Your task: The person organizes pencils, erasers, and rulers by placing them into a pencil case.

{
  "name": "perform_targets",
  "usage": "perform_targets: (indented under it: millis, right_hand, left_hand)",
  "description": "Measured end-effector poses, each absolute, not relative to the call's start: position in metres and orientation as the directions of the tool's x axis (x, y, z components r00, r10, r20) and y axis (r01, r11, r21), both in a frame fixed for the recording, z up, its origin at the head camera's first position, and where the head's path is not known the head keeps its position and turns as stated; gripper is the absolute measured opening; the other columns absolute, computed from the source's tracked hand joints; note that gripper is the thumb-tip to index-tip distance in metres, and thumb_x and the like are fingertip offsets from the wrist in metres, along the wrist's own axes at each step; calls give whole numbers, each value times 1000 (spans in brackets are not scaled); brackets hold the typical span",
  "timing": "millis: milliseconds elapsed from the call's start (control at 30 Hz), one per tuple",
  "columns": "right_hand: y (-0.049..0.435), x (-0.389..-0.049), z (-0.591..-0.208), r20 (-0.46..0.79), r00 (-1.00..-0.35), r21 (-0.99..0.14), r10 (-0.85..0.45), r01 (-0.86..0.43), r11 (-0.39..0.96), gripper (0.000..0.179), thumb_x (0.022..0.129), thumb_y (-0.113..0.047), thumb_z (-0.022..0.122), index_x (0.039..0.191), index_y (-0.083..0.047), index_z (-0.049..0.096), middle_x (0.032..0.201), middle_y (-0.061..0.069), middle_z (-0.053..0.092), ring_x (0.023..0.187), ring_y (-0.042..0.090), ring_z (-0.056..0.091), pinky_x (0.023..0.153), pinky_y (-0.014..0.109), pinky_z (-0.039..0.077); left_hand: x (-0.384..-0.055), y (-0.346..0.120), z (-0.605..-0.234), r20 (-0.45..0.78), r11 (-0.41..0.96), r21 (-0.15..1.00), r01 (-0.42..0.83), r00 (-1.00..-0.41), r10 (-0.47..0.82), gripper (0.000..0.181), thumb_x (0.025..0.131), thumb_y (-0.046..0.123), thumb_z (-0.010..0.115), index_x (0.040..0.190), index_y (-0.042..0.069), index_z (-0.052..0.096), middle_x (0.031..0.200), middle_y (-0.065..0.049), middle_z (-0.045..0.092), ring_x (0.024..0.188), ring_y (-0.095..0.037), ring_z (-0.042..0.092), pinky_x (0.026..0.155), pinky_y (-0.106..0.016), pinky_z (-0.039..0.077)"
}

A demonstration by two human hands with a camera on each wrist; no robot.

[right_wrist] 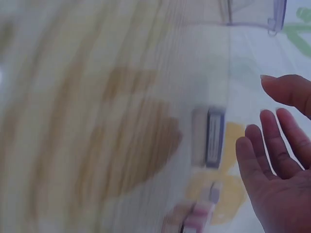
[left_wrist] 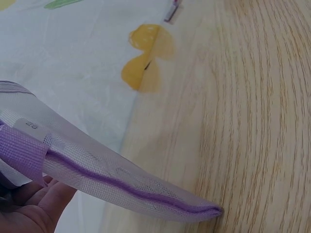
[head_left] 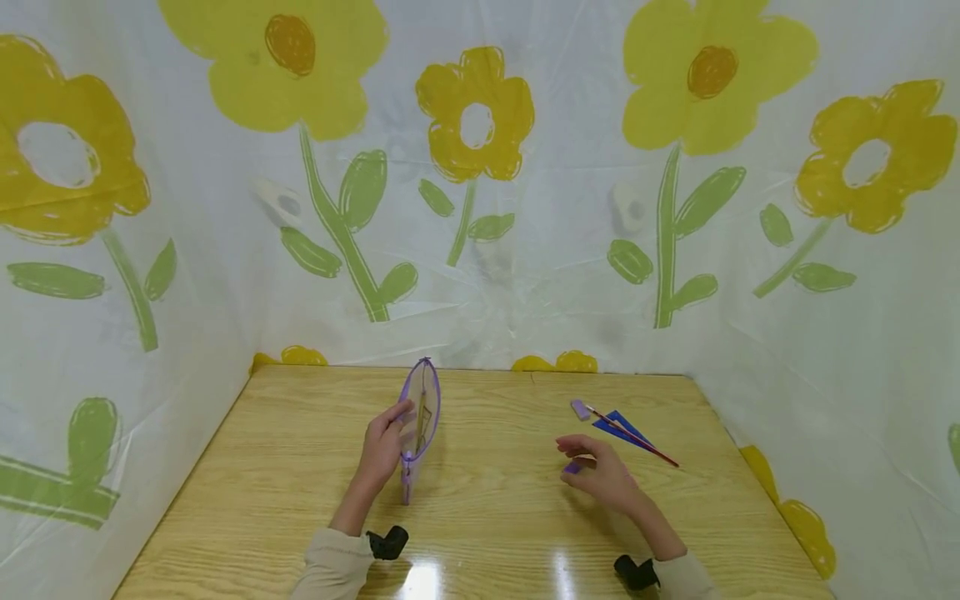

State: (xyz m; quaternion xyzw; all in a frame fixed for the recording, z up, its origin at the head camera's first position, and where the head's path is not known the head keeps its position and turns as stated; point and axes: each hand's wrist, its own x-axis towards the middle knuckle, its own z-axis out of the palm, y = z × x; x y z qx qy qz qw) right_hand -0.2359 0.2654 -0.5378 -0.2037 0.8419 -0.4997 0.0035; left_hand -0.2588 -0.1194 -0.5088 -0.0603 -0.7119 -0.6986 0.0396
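Note:
My left hand (head_left: 382,446) grips a see-through mesh zip pouch (head_left: 428,410) with purple trim by its side. The pouch stands on edge over the table, and long thin shapes show through its mesh. In the left wrist view its purple zip runs along the pouch (left_wrist: 131,191), above the fingers of the hand (left_wrist: 41,208). To the right, my right hand (head_left: 603,477) hovers low over the wood, thumb and fingers apart. A small purple-blue block (head_left: 573,467) shows between them in the head view. The right wrist view has a blue-edged block (right_wrist: 215,138) apart from the fingertips.
Beyond the right hand lie a pale purple block (head_left: 579,409), a blue triangular set square (head_left: 613,422) and a thin dark red stick (head_left: 660,452) with a pale tip, across the set square. Flower-printed white sheeting (head_left: 570,250) walls the wooden table (head_left: 480,508) at the back and both sides.

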Motion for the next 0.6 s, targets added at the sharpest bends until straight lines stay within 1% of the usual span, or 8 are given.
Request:
perform_targets:
  millis: [233, 333, 600]
  right_hand:
    - [283, -243, -537, 110, -921, -867, -374, -273, 417, 53, 88, -3, 76, 136, 6, 56, 134, 27, 60, 121, 45, 58, 104, 48, 55]
    - [288, -247, -538, 109, -912, -858, -396, -287, 425, 54, 87, -3, 76, 136, 7, 56, 134, 27, 60, 122, 46, 58, 104, 49, 54]
    - [294, -255, -541, 134, -887, -801, -441, -359, 479, 51, 83, 13, 70, 133, 12, 57, 132, 31, 60, 122, 49, 59, 103, 53, 53]
  left_hand:
    - [-261, -119, -511, 135, 7, 991, 136, -990, 29, 48, 103, -4, 22, 146, -19, 36, 154, -35, 36, 141, -50, 40, 113, -56, 44]
    - [-261, -119, -511, 137, 13, 990, 137, -990, 28, 48, 103, -3, 22, 146, -19, 37, 154, -35, 36, 141, -50, 40, 113, -56, 44]
    - [-258, -117, -508, 137, 7, 990, 138, -990, 33, 48, 103, -4, 22, 146, -19, 36, 154, -35, 36, 142, -50, 40, 114, -54, 43]
